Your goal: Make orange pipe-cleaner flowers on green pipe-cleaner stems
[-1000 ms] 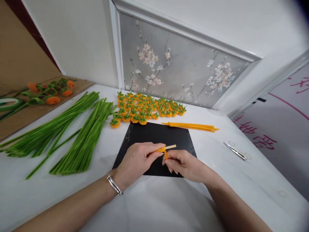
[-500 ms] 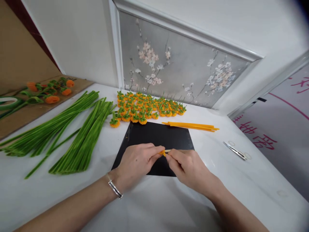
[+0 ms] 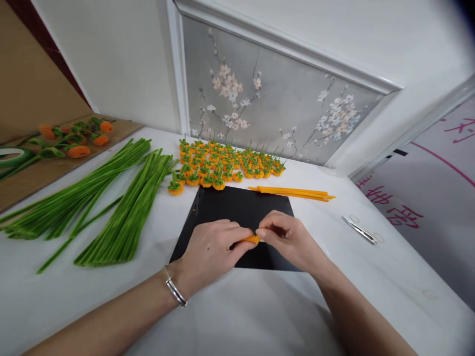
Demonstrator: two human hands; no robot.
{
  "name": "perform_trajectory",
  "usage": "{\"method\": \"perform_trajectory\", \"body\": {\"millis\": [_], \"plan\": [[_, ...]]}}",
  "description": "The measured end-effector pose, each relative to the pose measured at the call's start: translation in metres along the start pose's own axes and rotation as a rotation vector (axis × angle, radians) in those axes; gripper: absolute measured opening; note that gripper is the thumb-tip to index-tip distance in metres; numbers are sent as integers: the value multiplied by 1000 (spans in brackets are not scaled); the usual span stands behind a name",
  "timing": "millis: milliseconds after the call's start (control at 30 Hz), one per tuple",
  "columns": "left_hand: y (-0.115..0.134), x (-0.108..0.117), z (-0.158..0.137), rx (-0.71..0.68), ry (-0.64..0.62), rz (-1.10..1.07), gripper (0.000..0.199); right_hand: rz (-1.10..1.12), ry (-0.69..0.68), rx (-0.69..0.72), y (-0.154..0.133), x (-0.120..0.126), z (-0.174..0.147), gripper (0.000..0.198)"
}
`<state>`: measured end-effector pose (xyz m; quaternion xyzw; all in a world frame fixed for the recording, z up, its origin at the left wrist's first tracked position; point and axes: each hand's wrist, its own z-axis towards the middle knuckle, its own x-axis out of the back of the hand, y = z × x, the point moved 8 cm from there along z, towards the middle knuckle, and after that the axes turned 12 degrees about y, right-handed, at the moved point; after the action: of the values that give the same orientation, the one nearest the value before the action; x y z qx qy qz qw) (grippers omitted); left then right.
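My left hand (image 3: 215, 244) is closed around an orange pipe cleaner (image 3: 253, 239), which looks coiled at the fingertips. A small pale tip, like a stick's end, shows beside the coil. My right hand (image 3: 291, 240) pinches at the right end of the coil, thumb and forefinger together; the exact bit between them is mostly hidden. Both hands are over a black mat (image 3: 232, 207) on the white table. Behind the mat, several straight orange pipe cleaners (image 3: 291, 192) lie in a bundle.
Rows of small orange pipe-cleaner flowers (image 3: 222, 163) with green tops stand at the back. Two bundles of green pipe cleaners (image 3: 128, 212) lie left. Finished-looking flowers (image 3: 77, 151) and green tape (image 3: 15, 157) rest on cardboard. Small metal snips (image 3: 358, 229) lie right.
My right hand has lifted slightly and changed its pinch at the coil. The pale stick between my hands shows less than before. My left hand stays nearly in place.
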<state>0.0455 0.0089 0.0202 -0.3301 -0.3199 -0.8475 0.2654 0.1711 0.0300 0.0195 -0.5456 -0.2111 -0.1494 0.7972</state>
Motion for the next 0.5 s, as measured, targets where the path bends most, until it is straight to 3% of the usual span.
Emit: {"method": "perform_trajectory", "body": {"millis": [267, 400, 500], "plan": [[12, 7, 2, -114, 70, -60, 16, 634, -274, -571, 30, -31, -14, 29], [13, 12, 0, -112, 119, -87, 13, 833, -355, -731, 33, -42, -20, 27], [8, 12, -1, -28, 132, -104, 13, 933, -354, -782, 32, -45, -21, 27]]}}
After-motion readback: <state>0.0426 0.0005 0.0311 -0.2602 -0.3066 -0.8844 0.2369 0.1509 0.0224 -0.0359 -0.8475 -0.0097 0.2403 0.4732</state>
